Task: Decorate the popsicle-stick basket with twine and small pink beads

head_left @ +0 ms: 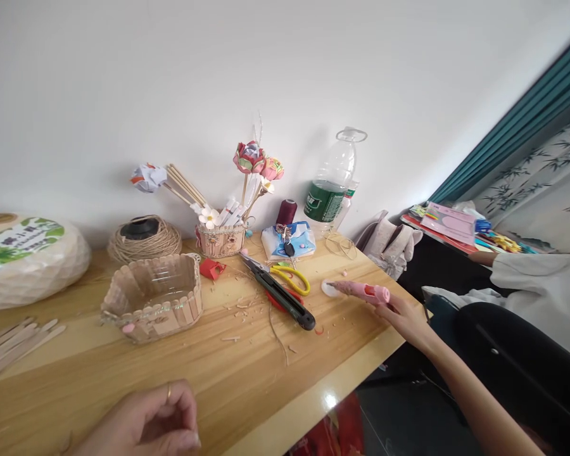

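My right hand reaches out over the right end of the wooden table and grips a pink glue gun. The gun's tip points left at a small white disc lying on the table. My left hand rests at the near edge with fingers curled in and a ring on one finger; nothing shows in it. A basket of ice-cream sticks around clear plastic stands between the two hands, further back on the left.
Yellow-handled scissors and a black utility knife lie mid-table among wood scraps. Behind them are a twine spool, a small pot with paper flowers, a tissue pack and a plastic bottle. Loose sticks lie left. Another person's white sleeve is at right.
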Motion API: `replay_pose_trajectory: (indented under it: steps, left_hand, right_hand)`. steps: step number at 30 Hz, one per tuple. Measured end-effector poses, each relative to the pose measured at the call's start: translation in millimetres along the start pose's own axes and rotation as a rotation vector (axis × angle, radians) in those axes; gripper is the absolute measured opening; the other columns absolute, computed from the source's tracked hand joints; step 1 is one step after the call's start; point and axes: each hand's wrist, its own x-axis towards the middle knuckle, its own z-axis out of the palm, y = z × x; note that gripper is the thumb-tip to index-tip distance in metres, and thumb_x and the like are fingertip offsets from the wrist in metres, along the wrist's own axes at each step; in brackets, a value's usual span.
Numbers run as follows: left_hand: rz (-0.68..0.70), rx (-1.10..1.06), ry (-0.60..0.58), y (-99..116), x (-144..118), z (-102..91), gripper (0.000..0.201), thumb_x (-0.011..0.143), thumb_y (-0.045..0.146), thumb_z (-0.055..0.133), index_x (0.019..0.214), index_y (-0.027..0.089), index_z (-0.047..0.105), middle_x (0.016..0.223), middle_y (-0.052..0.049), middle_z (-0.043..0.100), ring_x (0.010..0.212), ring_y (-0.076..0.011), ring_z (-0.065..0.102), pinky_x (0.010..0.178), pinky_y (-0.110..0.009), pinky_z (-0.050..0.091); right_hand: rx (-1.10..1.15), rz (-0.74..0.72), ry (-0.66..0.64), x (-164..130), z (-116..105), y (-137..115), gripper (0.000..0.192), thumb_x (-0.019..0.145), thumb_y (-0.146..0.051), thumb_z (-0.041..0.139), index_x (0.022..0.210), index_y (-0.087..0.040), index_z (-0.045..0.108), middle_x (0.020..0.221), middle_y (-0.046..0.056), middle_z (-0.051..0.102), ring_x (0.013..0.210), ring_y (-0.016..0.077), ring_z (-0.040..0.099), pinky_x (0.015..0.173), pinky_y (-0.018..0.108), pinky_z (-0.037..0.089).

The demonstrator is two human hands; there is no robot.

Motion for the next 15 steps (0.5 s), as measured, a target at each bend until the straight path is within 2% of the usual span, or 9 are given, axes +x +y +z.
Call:
replay_pose_trajectory:
  steps: [3, 8, 12, 15]
  left_hand:
    - [0.024, -0.043, 0.028, 9, -4, -0.8, 0.02, 0.062, 0.039, 0.06, 0.061, 0.019, 0.055, 0.064, 0.004, 0.058, 0.066, -0.0159, 0.049, 0.064, -0.024, 0.038]
    - [0.057, -0.026, 0.085, 12, -13, -7.4, 0.016, 0.066, 0.033, 0.064, 0.061, 0.019, 0.059, 0.061, 0.006, 0.059, 0.063, -0.014, 0.051, 0.06, -0.021, 0.038]
    - [0.05, -0.063, 0.128, 12, -18, -11.9, 0.013, 0.064, 0.03, 0.067, 0.06, 0.019, 0.062, 0.059, 0.006, 0.06, 0.06, -0.0122, 0.051, 0.057, -0.019, 0.038]
    - [0.053, -0.121, 0.159, 16, -19, -11.1, 0.014, 0.064, 0.03, 0.067, 0.059, 0.018, 0.061, 0.056, 0.006, 0.061, 0.058, -0.0118, 0.052, 0.058, -0.019, 0.039]
  right_hand:
    - [-0.038, -0.086, -0.018, 14, 18, -7, 0.03, 0.078, -0.033, 0.042, 0.094, -0.018, 0.061, 0.092, 0.008, 0.066, 0.084, 0.0241, 0.061, 0.075, 0.036, 0.047]
    - [-0.117, -0.182, 0.054, 28, 38, -12, 0.035, 0.073, -0.022, 0.044, 0.106, -0.018, 0.055, 0.102, 0.01, 0.063, 0.098, 0.0258, 0.056, 0.086, 0.041, 0.042]
    - [-0.179, -0.202, 0.151, 23, 35, -16, 0.04, 0.069, -0.016, 0.038, 0.106, -0.016, 0.053, 0.101, 0.012, 0.063, 0.098, 0.028, 0.056, 0.088, 0.047, 0.04]
    - [-0.224, -0.203, 0.233, 11, 27, -38, 0.035, 0.076, -0.017, 0.035, 0.107, -0.013, 0.051, 0.104, 0.017, 0.061, 0.099, 0.0304, 0.056, 0.083, 0.047, 0.043]
